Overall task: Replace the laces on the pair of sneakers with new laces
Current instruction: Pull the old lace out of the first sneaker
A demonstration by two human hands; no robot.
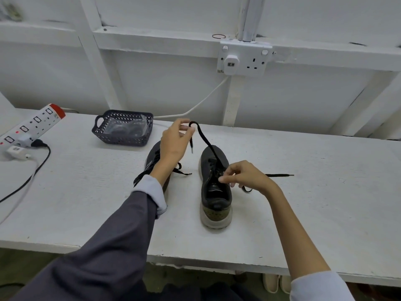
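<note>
1. We are holding our left hand (176, 137) above the table (314, 192), its fingers (184, 128) pinching the black lace (204, 137) near one tip, so the lace is running taut down to the right sneaker (216, 196).
2. We are resting our right hand (245, 177) over that sneaker's eyelet row, its fingers (223, 178) curling together and, as far as we can tell, pinching the lace where it is crossing the tongue.
3. The lace's other end is lying on the table to the right of the shoe, so the lace is sitting only in the lower eyelets.
4. The left sneaker (152, 161) is standing just beside, partly hidden under our left forearm, its own lace hanging loose.
5. A dark basket (122, 129) of clear packets is sitting behind the shoes; we are judging the new laces to be in it, unopened.
6. So we are probably at the unlacing step on the right sneaker, early in the task.
7. The next move is calling for a steady pull with the left hand while the right steadies the shoe and frees the next crossing.
</note>
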